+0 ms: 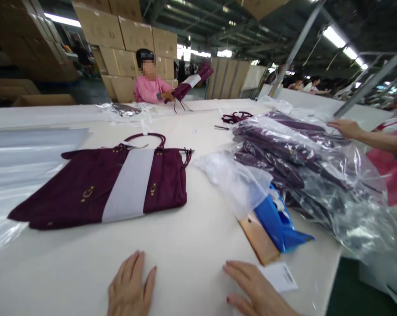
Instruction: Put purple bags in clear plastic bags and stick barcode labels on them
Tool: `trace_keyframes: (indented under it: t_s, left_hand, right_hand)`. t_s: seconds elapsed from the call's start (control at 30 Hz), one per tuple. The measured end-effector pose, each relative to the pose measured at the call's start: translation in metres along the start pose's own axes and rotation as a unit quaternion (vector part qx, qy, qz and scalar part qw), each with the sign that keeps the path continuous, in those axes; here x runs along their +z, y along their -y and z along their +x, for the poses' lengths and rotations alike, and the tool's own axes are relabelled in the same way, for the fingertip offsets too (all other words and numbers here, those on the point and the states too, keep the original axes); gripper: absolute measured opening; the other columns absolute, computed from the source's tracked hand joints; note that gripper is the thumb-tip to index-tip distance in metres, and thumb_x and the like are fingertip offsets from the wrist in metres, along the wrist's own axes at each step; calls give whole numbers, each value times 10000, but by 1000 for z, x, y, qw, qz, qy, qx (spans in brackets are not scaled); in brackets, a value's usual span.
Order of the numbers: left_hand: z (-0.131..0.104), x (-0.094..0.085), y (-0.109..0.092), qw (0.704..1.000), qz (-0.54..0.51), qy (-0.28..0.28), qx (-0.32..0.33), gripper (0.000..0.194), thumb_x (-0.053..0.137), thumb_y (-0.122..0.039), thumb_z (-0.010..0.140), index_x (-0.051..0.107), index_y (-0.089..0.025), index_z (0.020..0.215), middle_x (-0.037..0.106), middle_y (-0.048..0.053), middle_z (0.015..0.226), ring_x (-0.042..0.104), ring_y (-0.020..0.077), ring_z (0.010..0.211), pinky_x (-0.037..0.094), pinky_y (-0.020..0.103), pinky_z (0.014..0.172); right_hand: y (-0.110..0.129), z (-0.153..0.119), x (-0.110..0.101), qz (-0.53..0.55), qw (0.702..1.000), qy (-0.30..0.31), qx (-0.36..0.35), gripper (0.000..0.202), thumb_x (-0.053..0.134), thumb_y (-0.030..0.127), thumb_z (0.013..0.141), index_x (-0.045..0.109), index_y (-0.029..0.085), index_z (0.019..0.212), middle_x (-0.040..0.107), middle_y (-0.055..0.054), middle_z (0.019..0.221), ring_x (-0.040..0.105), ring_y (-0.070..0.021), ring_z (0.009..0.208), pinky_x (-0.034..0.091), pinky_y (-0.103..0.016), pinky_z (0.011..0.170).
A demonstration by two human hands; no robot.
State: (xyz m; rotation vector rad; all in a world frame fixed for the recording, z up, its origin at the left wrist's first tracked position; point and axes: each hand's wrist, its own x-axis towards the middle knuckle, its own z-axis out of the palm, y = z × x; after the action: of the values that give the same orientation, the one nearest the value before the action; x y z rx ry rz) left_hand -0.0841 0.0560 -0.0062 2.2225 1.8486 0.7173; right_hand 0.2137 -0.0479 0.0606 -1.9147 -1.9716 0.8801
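Clear plastic sheets: stacked flat at far left of the white table, glossy, no print legible.
Maroon handbag: lying flat on the table, well beyond both hands; pale grey paper band wrapped round its middle; gold-coloured metal fittings on the front, no brand legible; looped handles at its far edge.
Left hand: open, palm down, fingers spread and resting flat on bare tabletop; holding nothing; handbag nearest ahead, clearly apart.
Right hand: open, palm down, fingers extended flat on the table; gripping nothing; edge just beside or touching a white tag, contact unclear.
White tag: small card at the near table edge, bearing a barcode-like mark; too small to read.
Tan card: flat, lying just beyond the tag, partly under a blue bag.
Blue bag: crumpled, beside a clear polybag.
Bagged handbags: heap of maroon bags in clear plastic at right; a co-worker's hand resting on top.
Seated co-worker: pink top, across the table, holding another banded maroon bag.
Cardboard cartons: stacked behind, no writing legible.
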Motion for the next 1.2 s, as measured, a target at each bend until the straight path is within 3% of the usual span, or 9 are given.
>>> trace_keyframes:
  t_s: [0.17,0.3,0.4,0.5,0.6,0.7,0.83,0.97,1.2]
  left_hand:
    - [13,-9,1,989,-137,40,-48,559,427,-496,717,584,-101,1080,531,201,1262,422,342,1222,282,528,1073]
    - [-7,-18,-18,970,-219,88,-57,616,430,-536,654,598,-81,1035,580,205,1189,496,321,1164,320,492,1077]
    - [-45,-14,-51,945,-281,160,-41,627,429,-562,682,581,-116,1097,626,141,1151,582,249,1079,439,402,997]
    - [-79,-3,-90,921,-316,225,-27,643,484,-519,679,553,-90,1152,624,145,1170,599,207,1063,468,293,943]
    - [-95,1,-118,922,-305,234,-41,560,544,-400,668,557,-78,1127,626,164,1141,583,237,1058,438,322,947]
    - [-99,-2,-132,927,-292,233,-47,424,585,-293,626,596,-121,1013,658,133,1029,576,273,1004,421,370,902]
    - [-102,-7,-138,904,-329,270,-27,225,544,-224,610,585,-147,817,668,75,822,592,227,814,439,316,770]
    - [-100,-14,-143,850,-407,334,32,332,539,-166,523,605,-149,848,671,27,908,568,198,895,423,261,808]
    - [-92,-29,-150,789,-405,461,-17,236,646,-176,427,578,-143,651,549,-54,610,472,122,606,371,236,588]
  right_hand:
    - [0,-59,20,72,987,-115,91,530,361,505,874,564,166,1228,533,-133,1306,475,-250,1235,353,-435,1081]
    - [-3,-85,52,151,963,-187,124,523,381,513,840,579,149,1158,572,-148,1231,529,-261,1166,407,-424,1036]
    - [-1,-86,69,190,951,-212,117,488,394,407,821,539,133,1198,584,-145,1187,572,-246,1090,469,-400,966]
    - [4,-77,79,143,954,-253,75,543,422,212,732,499,124,1263,500,-140,1306,481,-241,1216,395,-399,1048]
    - [8,-68,87,47,960,-267,72,561,424,143,728,501,119,1283,468,-146,1347,410,-249,1282,320,-414,1100]
    - [9,-65,92,-50,958,-279,39,564,391,89,753,499,150,1302,490,-149,1342,439,-273,1254,363,-472,1044]
    - [12,-68,81,-121,963,-225,-93,639,399,60,712,471,206,1330,447,-114,1406,370,-293,1312,299,-540,1051]
    - [16,-73,53,-105,968,-96,-207,785,467,114,576,408,171,1357,460,-101,1391,321,-259,1338,139,-493,1123]
    - [5,-101,36,-69,967,-95,-228,560,600,277,631,532,174,1177,603,-89,1020,542,-231,969,245,-433,1073]
